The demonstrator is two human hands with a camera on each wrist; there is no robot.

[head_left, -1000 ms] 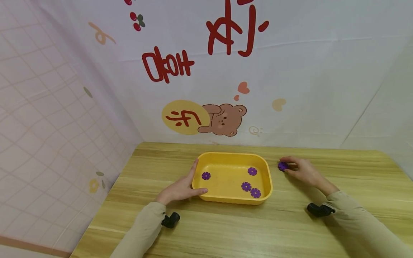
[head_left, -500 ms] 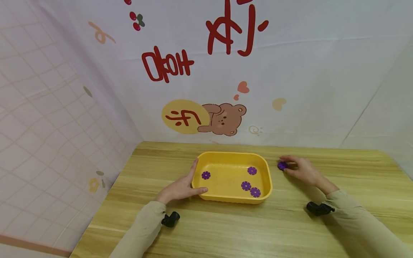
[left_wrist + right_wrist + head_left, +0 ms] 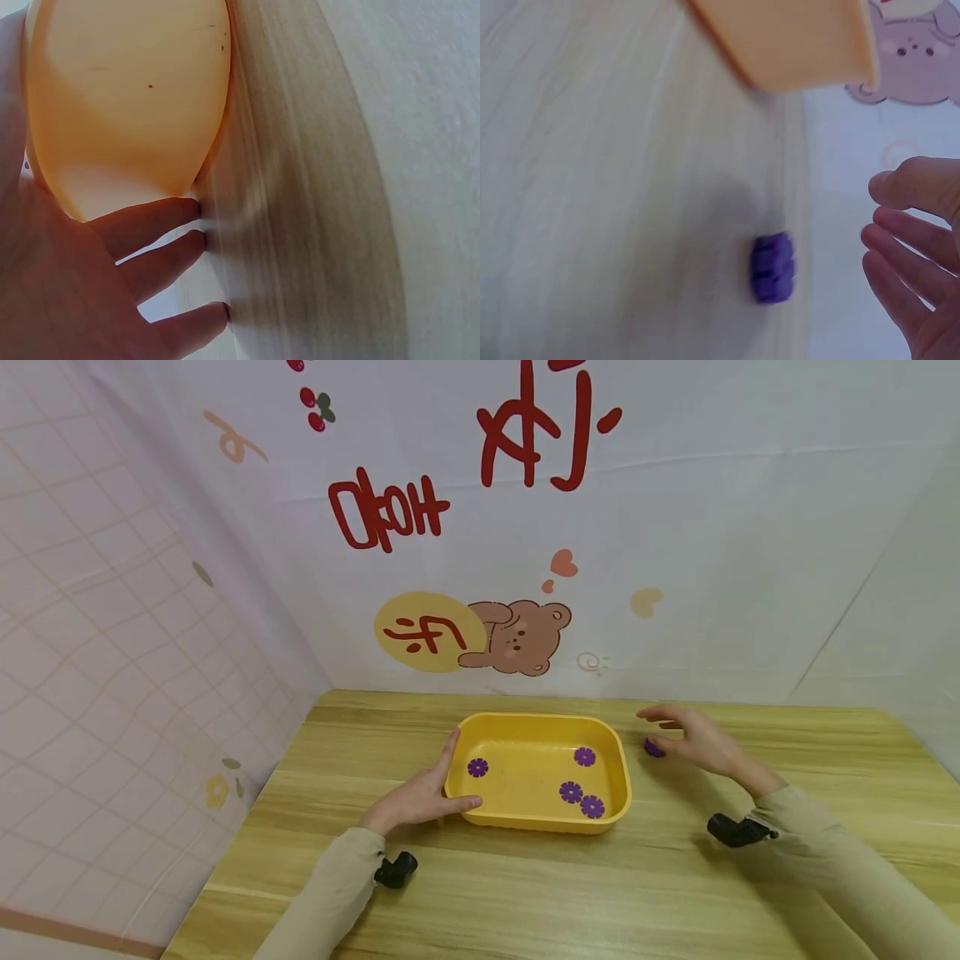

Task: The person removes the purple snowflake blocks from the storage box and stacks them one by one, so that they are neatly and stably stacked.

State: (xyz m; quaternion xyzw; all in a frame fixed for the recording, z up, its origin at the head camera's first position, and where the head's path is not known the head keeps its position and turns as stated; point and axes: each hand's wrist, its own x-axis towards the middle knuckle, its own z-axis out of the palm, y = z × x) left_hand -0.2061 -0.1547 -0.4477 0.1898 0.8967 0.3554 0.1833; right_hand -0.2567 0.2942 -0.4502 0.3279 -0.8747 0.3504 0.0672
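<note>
A yellow plastic tray (image 3: pixel 517 814) holds several purple notched flower-shaped discs, one at its left (image 3: pixel 477 767) and others at its right (image 3: pixel 585 757). My left hand (image 3: pixel 420 793) rests against the tray's left end, thumb over the near rim. In the left wrist view its fingers (image 3: pixel 161 266) are straight and spread, touching the outer wall and tabletop. To the right of the tray, a small purple notched piece (image 3: pixel 772 268), seemingly discs stacked or joined, lies on the table. My right hand (image 3: pixel 701 742) hovers just over it, fingers apart, gripping nothing.
The wood-grain table (image 3: pixel 517 893) ends at a white printed cloth backdrop (image 3: pixel 720 568) with a bear drawing. A gridded cloth (image 3: pixel 150 693) stands along the left. Each wrist wears a black camera (image 3: pixel 738 831).
My right hand has let go of the purple piece, spread its fingers and risen slightly above it. The left hand and the tray have stayed in place.
</note>
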